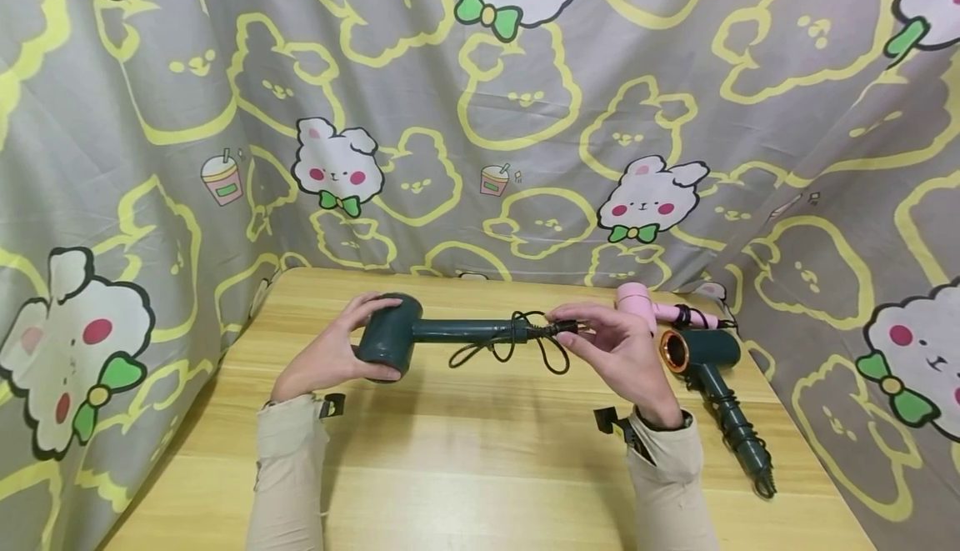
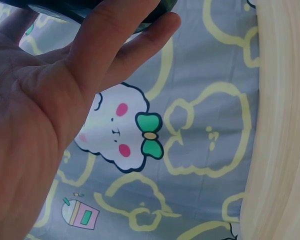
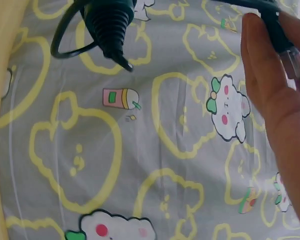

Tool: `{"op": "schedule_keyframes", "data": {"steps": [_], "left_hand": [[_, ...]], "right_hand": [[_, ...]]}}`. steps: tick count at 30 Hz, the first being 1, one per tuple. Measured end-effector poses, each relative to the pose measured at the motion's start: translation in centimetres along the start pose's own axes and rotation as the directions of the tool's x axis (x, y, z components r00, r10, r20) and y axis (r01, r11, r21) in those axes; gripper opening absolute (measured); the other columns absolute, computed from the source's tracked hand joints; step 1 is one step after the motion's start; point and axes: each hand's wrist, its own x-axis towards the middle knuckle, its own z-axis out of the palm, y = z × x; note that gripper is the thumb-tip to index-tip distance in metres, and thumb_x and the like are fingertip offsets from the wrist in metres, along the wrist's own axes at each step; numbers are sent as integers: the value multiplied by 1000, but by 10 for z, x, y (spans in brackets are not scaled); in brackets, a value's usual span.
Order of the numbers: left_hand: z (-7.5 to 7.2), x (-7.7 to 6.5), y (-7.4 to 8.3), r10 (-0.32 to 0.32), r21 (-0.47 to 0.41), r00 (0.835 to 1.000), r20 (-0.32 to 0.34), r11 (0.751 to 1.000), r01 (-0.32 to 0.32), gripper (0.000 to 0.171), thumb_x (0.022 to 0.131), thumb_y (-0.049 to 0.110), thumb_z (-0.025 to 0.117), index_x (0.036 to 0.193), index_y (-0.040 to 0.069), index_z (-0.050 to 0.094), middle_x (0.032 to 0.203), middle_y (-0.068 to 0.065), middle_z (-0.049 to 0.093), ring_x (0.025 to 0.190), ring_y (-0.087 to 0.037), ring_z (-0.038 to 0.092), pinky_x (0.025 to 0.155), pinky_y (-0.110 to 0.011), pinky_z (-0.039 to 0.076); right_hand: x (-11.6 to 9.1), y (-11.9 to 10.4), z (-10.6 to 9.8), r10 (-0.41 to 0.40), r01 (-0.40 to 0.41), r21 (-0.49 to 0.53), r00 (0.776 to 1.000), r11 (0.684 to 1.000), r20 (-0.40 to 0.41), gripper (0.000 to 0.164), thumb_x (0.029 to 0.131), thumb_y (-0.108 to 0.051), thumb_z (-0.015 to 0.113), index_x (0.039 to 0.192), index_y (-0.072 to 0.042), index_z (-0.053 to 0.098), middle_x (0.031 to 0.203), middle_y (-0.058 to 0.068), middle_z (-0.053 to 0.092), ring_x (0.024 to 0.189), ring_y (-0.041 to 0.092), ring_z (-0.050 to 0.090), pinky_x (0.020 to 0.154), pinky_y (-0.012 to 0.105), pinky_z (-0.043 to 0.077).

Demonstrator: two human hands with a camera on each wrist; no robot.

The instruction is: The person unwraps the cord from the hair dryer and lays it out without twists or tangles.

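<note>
A dark green hair dryer (image 1: 465, 332) is held up level over the table, its barrel to the left and its handle pointing right. My left hand (image 1: 330, 355) grips the barrel, fingers over the far end and thumb along the near one. Between the thumb and fingers of my right hand (image 1: 618, 351) is the plug (image 3: 277, 30), whose metal prongs show in the right wrist view. The black cord (image 1: 517, 351) hangs in loose loops around the handle's end. In the left wrist view only the barrel's lower edge shows above my left hand (image 2: 105, 50).
A second dark green hair dryer (image 1: 716, 351) with a copper-coloured ring lies at the table's right, cord wound round its handle. Behind it lies a pink hair dryer (image 1: 636, 305). A patterned grey curtain (image 1: 420, 176) surrounds the wooden table (image 1: 450, 468).
</note>
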Motion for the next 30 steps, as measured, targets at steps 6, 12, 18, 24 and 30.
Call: {"op": "schedule_keyframes", "data": {"steps": [6, 12, 18, 24, 30], "left_hand": [[-2, -1, -1, 4, -6, 1000, -8, 1000, -4, 97, 67, 41, 98, 149, 42, 47, 165, -4, 26, 141, -42, 46, 98, -56, 49], [-2, 0, -3, -4, -3, 1000, -15, 1000, 4, 96, 67, 42, 98, 149, 42, 47, 165, -4, 25, 142, -42, 45, 99, -56, 48], [-2, -3, -5, -25, 6, 999, -29, 1000, 25, 97, 68, 41, 98, 150, 44, 46, 167, -6, 23, 143, -43, 44, 99, -58, 47], [-4, -4, -5, -15, 0, 999, -45, 1000, 15, 97, 69, 39, 98, 151, 43, 45, 165, -5, 25, 143, -45, 44, 100, -60, 47], [-6, -5, -4, -12, 2, 999, -53, 1000, 12, 97, 69, 38, 98, 151, 42, 46, 164, -6, 26, 142, -47, 45, 98, -61, 49]], "right_hand": [[-1, -8, 3, -200, 211, -100, 973, 972, 113, 43, 80, 29, 67, 114, 4, 74, 117, 18, 75, 116, 16, 72, 90, 28, 60], [-2, -19, 8, -292, 319, -159, 941, 934, 172, 44, 78, 28, 69, 111, 0, 75, 115, 19, 75, 116, 16, 72, 92, 25, 58], [-6, -26, 12, -309, 341, -134, 927, 931, 215, 39, 79, 22, 74, 106, -6, 76, 108, 14, 76, 104, 18, 73, 92, 24, 57], [-7, -28, 12, -66, 119, -210, 968, 970, 244, 32, 88, 6, 76, 117, -9, 75, 112, 10, 76, 103, 14, 72, 86, 25, 60], [-5, -18, 4, 257, -191, -274, 938, 943, 231, 25, 93, -14, 78, 118, -12, 74, 115, 7, 75, 101, 12, 73, 81, 30, 62]]}}
